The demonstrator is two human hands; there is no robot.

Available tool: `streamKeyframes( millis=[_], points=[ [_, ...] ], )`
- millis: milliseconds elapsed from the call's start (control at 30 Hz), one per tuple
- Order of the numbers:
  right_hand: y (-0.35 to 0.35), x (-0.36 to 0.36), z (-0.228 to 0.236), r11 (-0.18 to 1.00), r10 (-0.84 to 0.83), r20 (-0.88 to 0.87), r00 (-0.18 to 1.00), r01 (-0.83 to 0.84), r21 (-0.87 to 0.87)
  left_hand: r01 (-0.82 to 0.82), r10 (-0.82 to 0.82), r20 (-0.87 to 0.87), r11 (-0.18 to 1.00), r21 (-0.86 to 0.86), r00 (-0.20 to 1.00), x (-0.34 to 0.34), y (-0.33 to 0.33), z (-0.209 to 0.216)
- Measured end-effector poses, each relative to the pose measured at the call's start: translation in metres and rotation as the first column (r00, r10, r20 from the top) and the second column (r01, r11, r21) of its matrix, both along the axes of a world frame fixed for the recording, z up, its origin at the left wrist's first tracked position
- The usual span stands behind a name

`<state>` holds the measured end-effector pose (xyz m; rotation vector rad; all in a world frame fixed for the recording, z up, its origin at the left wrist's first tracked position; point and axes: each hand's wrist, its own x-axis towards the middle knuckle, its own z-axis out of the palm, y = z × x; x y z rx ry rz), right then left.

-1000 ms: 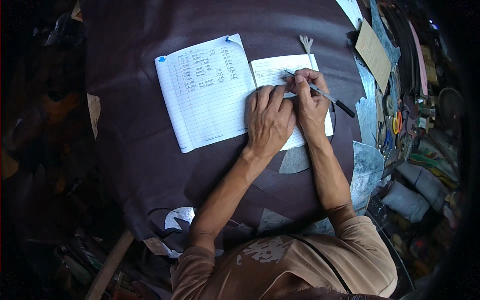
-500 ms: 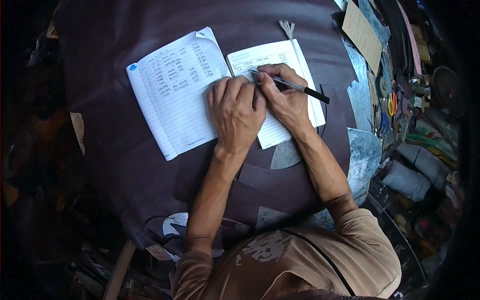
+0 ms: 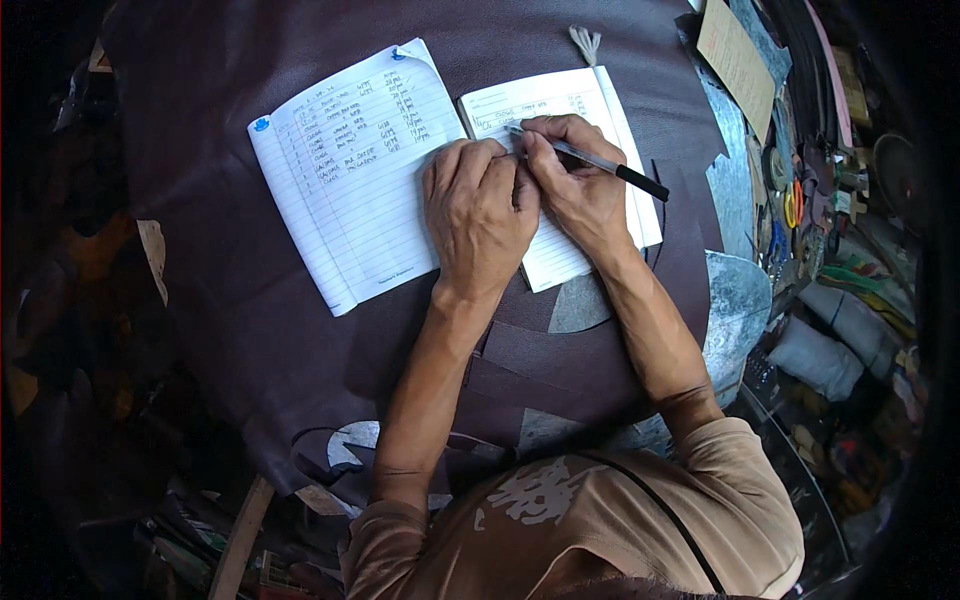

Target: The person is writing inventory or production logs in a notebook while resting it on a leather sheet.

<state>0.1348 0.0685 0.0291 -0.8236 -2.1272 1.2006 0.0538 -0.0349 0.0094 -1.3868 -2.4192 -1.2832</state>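
Two lined notebooks lie side by side, tilted. The larger left notebook (image 3: 350, 220) has handwritten rows on its upper part. The smaller right notebook (image 3: 555, 262) has a few written lines near its top and a pale tassel (image 3: 586, 43) past its far edge. My right hand (image 3: 583, 190) grips a pen (image 3: 640, 180) with a clear barrel and black end, its tip at the upper lines of the smaller notebook. My left hand (image 3: 482, 205) rests palm down across the notebooks' adjoining edges, fingers loosely bent, fingertips partly hidden. Its thumb side is close against my right hand.
Dark brown leather (image 3: 250, 330) spreads under the notebooks. Cut leather pieces and a grey sheet (image 3: 735, 310) lie to the right. Beyond are a brown card (image 3: 735, 55), orange-handled scissors (image 3: 793, 205) and white bundles (image 3: 815, 358). A wooden bar (image 3: 240, 540) stands at lower left.
The notebooks and both hands appear slightly shifted in the view, along with the surroundings. The pen stays in my right hand at the upper lines.
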Motion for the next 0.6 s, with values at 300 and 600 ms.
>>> streamKeyframes(
  millis=[300,600],
  points=[
    [0.0014,0.0011,-0.0036,0.996,0.056,-0.005,0.998,-0.055,0.074,0.004,-0.004,0.025,1.0,-0.023,1.0,0.0003,-0.0013,-0.001],
    [0.0009,0.0025,-0.0025,1.0,0.017,0.005,1.0,-0.017,0.022,-0.003,0.003,0.009,1.0,-0.004,1.0,0.0004,-0.0003,0.0011]
  ],
)
